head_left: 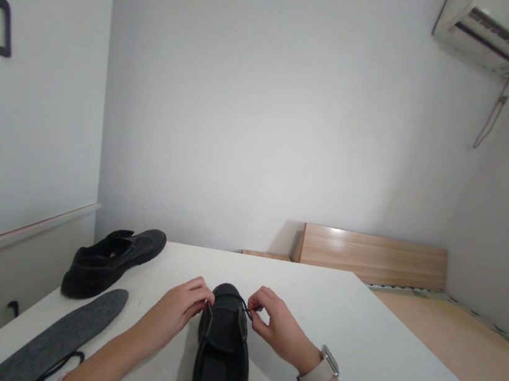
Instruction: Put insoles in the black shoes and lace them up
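Note:
A black shoe [220, 380] stands on the white table with its toe pointing away from me and its opening toward me. My left hand [186, 303] is closed in a pinch at the left eyelet flap near the toe; what its fingertips hold is too small to be sure of, though the flap edge is right there. On the other side, my right hand [272, 321] pinches a thin black shoelace [246, 308] that runs to the right flap. The tongue [224, 324] shows between the two flaps.
A second black shoe [116, 260] lies at the table's far left. Nearer me are a grey insole [72, 329] and a loose black lace [60, 365]. The white table [316, 292] ends at the right beside a wooden bed frame [372, 256]. White cabinets [47, 126] stand at the left.

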### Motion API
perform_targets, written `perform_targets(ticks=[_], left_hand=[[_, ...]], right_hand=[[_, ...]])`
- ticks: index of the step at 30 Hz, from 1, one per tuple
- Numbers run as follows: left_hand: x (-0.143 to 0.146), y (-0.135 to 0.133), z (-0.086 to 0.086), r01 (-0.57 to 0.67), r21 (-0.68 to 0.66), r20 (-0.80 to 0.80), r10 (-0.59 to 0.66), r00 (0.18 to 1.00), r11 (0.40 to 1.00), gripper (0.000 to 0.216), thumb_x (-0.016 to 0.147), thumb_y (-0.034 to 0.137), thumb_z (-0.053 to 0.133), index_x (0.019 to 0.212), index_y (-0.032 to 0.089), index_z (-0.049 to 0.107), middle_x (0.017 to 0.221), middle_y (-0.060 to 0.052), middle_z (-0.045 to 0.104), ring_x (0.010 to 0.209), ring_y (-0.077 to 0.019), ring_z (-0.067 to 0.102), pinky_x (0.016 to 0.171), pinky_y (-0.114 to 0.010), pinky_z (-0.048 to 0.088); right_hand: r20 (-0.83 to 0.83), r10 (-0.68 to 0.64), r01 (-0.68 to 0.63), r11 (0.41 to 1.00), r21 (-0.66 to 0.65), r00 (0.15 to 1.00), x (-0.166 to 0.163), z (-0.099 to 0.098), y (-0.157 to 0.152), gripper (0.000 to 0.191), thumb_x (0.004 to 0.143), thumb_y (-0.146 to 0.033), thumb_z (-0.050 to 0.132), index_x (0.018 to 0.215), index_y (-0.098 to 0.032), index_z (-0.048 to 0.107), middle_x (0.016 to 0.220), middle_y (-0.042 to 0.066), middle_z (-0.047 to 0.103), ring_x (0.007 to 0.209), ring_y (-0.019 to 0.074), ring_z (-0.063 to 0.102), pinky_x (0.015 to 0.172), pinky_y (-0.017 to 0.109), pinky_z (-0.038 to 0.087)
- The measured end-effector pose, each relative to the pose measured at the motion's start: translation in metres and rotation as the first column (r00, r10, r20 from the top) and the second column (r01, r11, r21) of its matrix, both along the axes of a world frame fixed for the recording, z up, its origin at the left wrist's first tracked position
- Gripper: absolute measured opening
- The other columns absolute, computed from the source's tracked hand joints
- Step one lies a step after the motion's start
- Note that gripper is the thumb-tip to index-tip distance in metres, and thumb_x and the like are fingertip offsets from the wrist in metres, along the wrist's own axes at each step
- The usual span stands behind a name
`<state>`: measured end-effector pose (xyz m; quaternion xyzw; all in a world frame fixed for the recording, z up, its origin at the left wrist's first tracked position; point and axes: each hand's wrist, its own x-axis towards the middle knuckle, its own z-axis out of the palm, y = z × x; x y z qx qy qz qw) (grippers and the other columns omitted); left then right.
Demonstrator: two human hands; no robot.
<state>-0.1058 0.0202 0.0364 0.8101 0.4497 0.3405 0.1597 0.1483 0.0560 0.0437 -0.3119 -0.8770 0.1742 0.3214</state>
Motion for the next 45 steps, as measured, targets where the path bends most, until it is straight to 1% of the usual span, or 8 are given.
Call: perform_targets(ticks=[9,16,21,27,32,36,42,45], left_hand=[[0.006,-0.004,0.003,-0.012,-0.004,0.020,0.012,1.000,1.000,0.029,0.092,0.017,0.043,0.099,0.017,0.071,0.094,-0.009,0.063,0.086,-0.0200,0.061,0.077,-0.030,0.045],[0.014,-0.018,0.017,-0.031,-0.071,0.086,0.037,0.996,0.997,0.030,0.095,0.038,0.047,0.098,0.018,0.069,0.092,-0.006,0.062,0.086,-0.0200,0.061,0.080,-0.031,0.046],[0.020,-0.021,0.021,-0.065,-0.128,0.101,0.078,0.992,0.990,0.031,0.088,0.044,0.055,0.095,0.017,0.067,0.090,-0.006,0.061,0.082,-0.0203,0.061,0.077,-0.031,0.047],[0.024,-0.013,0.025,-0.210,-0.148,-0.019,0.210,0.978,0.966,0.025,0.074,0.013,0.050,0.089,0.015,0.069,0.086,-0.007,0.065,0.078,-0.0190,0.062,0.071,-0.028,0.046],[0.034,-0.002,0.035,-0.317,-0.093,-0.282,0.280,0.918,0.944,0.024,0.063,0.008,0.053,0.075,0.018,0.072,0.079,-0.008,0.070,0.077,-0.0219,0.065,0.066,-0.027,0.043],[0.047,-0.001,0.045,-0.341,-0.092,-0.351,0.290,0.890,0.936,0.017,0.059,0.004,0.055,0.058,0.017,0.065,0.066,-0.011,0.068,0.067,-0.0261,0.066,0.057,-0.030,0.039],[0.053,-0.005,0.047,-0.374,-0.057,-0.340,0.334,0.879,0.926,0.017,0.061,0.002,0.057,0.055,0.018,0.060,0.063,-0.009,0.064,0.068,-0.0262,0.066,0.060,-0.031,0.041],[0.052,-0.008,0.046,-0.373,-0.022,-0.279,0.353,0.893,0.928,0.016,0.069,0.004,0.054,0.063,0.017,0.064,0.076,-0.012,0.066,0.074,-0.0275,0.066,0.065,-0.034,0.043]], right_hand=[[0.108,-0.027,0.019,0.997,0.072,0.994,0.004,0.005,-0.004,0.028,0.074,0.007,0.053,0.083,-0.020,0.055,0.089,0.001,0.055,0.086,0.0173,0.052,0.077,0.028,0.042],[0.100,-0.131,0.108,0.971,0.213,0.986,-0.007,0.001,-0.008,0.019,0.082,-0.002,0.062,0.089,-0.020,0.065,0.096,0.004,0.059,0.093,0.0210,0.053,0.084,0.035,0.043],[0.052,-0.116,0.114,0.992,0.056,0.992,-0.013,0.004,-0.012,0.019,0.090,-0.006,0.055,0.085,-0.018,0.068,0.087,0.004,0.065,0.082,0.0164,0.060,0.075,0.027,0.045],[0.152,-0.207,0.212,0.977,-0.019,0.966,-0.024,0.027,-0.042,0.029,0.091,-0.041,0.059,0.112,-0.020,0.064,0.088,0.006,0.068,0.081,0.0216,0.065,0.073,0.031,0.049],[0.468,-0.339,0.292,0.941,0.172,0.816,-0.047,0.039,-0.055,0.024,0.079,-0.008,0.057,0.098,-0.016,0.068,0.097,0.014,0.067,0.081,0.0282,0.069,0.066,0.034,0.051],[0.540,-0.403,0.332,0.915,0.230,0.739,-0.063,0.040,-0.050,0.028,0.079,0.004,0.051,0.093,-0.011,0.069,0.092,0.019,0.069,0.082,0.0314,0.071,0.063,0.035,0.051],[0.493,-0.444,0.368,0.896,0.248,0.749,-0.061,0.034,-0.042,0.029,0.086,0.003,0.043,0.091,-0.013,0.067,0.092,0.018,0.068,0.078,0.0271,0.070,0.063,0.034,0.050],[0.346,-0.427,0.357,0.900,0.249,0.836,-0.056,0.029,-0.037,0.020,0.082,-0.001,0.051,0.088,-0.016,0.063,0.096,0.012,0.065,0.088,0.0250,0.065,0.070,0.033,0.050]])
